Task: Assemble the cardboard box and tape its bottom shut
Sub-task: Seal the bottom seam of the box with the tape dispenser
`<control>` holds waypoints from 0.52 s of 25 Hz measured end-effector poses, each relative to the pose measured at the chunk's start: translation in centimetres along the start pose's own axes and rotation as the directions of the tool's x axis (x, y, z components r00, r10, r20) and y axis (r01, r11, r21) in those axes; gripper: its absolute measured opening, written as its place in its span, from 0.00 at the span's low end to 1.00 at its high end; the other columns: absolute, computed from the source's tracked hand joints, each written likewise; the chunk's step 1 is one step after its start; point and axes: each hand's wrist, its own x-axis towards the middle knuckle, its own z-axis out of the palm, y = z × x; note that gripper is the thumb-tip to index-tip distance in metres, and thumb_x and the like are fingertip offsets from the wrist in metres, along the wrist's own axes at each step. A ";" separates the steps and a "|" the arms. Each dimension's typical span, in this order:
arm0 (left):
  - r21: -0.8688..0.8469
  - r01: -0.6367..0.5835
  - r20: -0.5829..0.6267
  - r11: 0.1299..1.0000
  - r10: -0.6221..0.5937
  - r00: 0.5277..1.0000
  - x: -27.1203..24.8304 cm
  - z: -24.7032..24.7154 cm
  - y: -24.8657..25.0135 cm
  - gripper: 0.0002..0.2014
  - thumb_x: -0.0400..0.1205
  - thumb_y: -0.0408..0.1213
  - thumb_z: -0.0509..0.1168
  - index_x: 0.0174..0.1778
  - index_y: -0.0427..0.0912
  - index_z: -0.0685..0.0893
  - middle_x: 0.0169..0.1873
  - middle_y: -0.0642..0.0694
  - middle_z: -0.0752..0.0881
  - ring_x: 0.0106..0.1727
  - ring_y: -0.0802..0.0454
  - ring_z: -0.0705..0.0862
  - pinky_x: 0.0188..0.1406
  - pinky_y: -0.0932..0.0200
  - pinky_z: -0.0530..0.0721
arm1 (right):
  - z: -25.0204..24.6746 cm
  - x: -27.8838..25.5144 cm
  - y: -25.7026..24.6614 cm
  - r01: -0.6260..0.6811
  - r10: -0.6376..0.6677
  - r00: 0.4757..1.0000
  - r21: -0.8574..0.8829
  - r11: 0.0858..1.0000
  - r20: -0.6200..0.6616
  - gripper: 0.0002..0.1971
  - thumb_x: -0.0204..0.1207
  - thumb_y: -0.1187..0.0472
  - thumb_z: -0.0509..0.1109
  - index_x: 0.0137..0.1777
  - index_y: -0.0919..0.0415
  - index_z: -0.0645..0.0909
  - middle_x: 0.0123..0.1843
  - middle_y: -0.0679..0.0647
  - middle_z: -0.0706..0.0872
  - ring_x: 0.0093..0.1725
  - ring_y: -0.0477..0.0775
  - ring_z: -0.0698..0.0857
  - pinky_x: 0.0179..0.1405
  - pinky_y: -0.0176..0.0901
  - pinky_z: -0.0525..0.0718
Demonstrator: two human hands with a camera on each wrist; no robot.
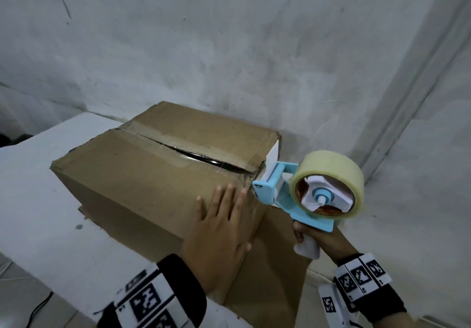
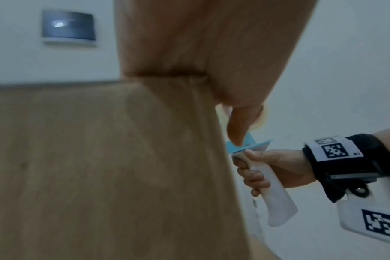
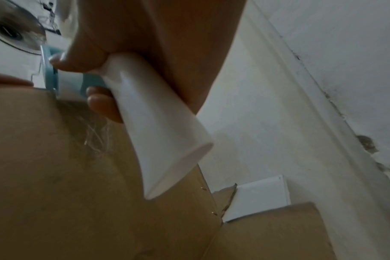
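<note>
A brown cardboard box (image 1: 142, 175) stands on the white table (image 1: 38, 213), its two upper flaps folded in with a dark gap along the seam (image 1: 193, 155). My left hand (image 1: 221, 228) lies flat with straight fingers against the box's near side by the right corner. My right hand (image 1: 321, 241) grips the white handle (image 3: 158, 132) of a blue tape dispenser (image 1: 300, 195) with a clear tape roll. The dispenser's front roller (image 1: 267, 177) sits at the box's right edge, at the end of the seam. In the left wrist view the box side (image 2: 100, 176) fills the frame.
A flat sheet of cardboard (image 1: 275, 264) lies under the box and sticks out toward me. Grey walls (image 1: 229, 47) stand close behind and to the right. A dark cable (image 1: 38, 228) hangs off the table's left front.
</note>
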 end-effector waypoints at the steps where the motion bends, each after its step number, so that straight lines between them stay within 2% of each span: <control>1: -0.041 0.001 -0.042 0.999 -0.003 0.999 0.1 0.3 -0.1 0.37 0.83 0.56 0.46 0.68 0.44 0.22 0.81 0.43 0.34 0.82 0.46 0.35 0.81 0.44 0.38 | 0.2 -0.4 -0.3 -0.047 0.049 0.997 0.041 0.998 -0.060 0.31 0.34 0.27 0.78 0.31 0.50 0.86 0.25 0.41 0.87 0.27 0.34 0.84 0.31 0.25 0.82; 2: -0.070 0.003 -0.075 0.998 -0.009 0.997 0.2 0.5 -0.1 0.37 0.84 0.55 0.46 0.69 0.45 0.23 0.81 0.44 0.34 0.82 0.48 0.35 0.81 0.46 0.37 | 0.3 -0.6 -0.2 -0.084 0.089 0.990 0.057 0.995 -0.105 0.32 0.35 0.31 0.80 0.33 0.55 0.84 0.26 0.46 0.87 0.28 0.39 0.85 0.32 0.27 0.83; 3: -0.090 0.008 -0.094 0.996 -0.017 0.995 0.4 0.6 0.0 0.37 0.84 0.54 0.47 0.70 0.45 0.23 0.81 0.45 0.33 0.83 0.48 0.35 0.81 0.46 0.38 | 0.6 -0.8 -0.4 -0.116 0.124 0.984 0.064 0.991 -0.125 0.29 0.40 0.36 0.82 0.34 0.57 0.83 0.29 0.47 0.87 0.31 0.42 0.85 0.34 0.30 0.84; 5: -0.117 0.035 -0.129 0.992 -0.050 0.990 0.9 0.6 0.5 0.39 0.84 0.51 0.50 0.70 0.47 0.22 0.80 0.46 0.31 0.83 0.48 0.37 0.81 0.45 0.41 | 1.5 -0.8 -0.4 -0.110 0.114 0.989 0.049 0.993 -0.090 0.14 0.57 0.54 0.82 0.33 0.57 0.81 0.29 0.47 0.85 0.33 0.45 0.83 0.41 0.37 0.82; 6: -0.118 0.051 -0.152 0.992 -0.068 0.986 1.4 0.6 0.9 0.39 0.84 0.49 0.51 0.69 0.47 0.22 0.79 0.47 0.29 0.83 0.47 0.37 0.81 0.44 0.42 | 1.8 -0.6 -0.2 -0.083 0.085 0.992 0.019 0.996 -0.096 0.09 0.64 0.63 0.80 0.30 0.56 0.81 0.27 0.45 0.85 0.32 0.43 0.83 0.45 0.41 0.81; 8: -0.085 0.062 -0.188 0.994 -0.078 0.979 2.8 0.3 1.6 0.35 0.86 0.44 0.48 0.68 0.46 0.22 0.76 0.50 0.26 0.82 0.47 0.35 0.81 0.45 0.39 | 2.3 -0.4 0.2 -0.071 0.070 0.986 -0.003 0.997 -0.151 0.19 0.71 0.72 0.73 0.25 0.50 0.85 0.26 0.42 0.87 0.31 0.37 0.84 0.52 0.50 0.80; 10: -0.093 0.062 -0.189 0.994 -0.078 0.979 3.8 -0.1 2.0 0.32 0.86 0.41 0.45 0.73 0.47 0.25 0.78 0.50 0.29 0.82 0.47 0.34 0.80 0.47 0.36 | 2.2 -0.6 0.2 -0.083 0.085 0.984 0.021 0.996 -0.158 0.19 0.69 0.67 0.75 0.23 0.44 0.86 0.26 0.39 0.87 0.31 0.35 0.84 0.53 0.50 0.80; 12: -0.141 0.074 -0.166 0.987 -0.098 0.981 4.2 -0.3 1.9 0.31 0.86 0.38 0.44 0.78 0.48 0.31 0.81 0.50 0.33 0.83 0.47 0.37 0.81 0.49 0.37 | 1.7 -0.8 -0.9 -0.108 0.122 0.982 0.100 0.989 -0.145 0.12 0.57 0.54 0.83 0.19 0.50 0.83 0.21 0.44 0.84 0.24 0.37 0.82 0.39 0.39 0.82; 13: -0.173 0.080 -0.153 0.982 -0.107 0.983 4.1 -0.2 2.0 0.31 0.86 0.37 0.45 0.79 0.49 0.33 0.81 0.50 0.35 0.83 0.48 0.38 0.81 0.50 0.38 | 1.1 -1.1 -1.6 -0.160 0.179 0.974 0.137 0.978 -0.139 0.15 0.49 0.48 0.84 0.18 0.53 0.82 0.18 0.47 0.82 0.21 0.40 0.80 0.31 0.35 0.81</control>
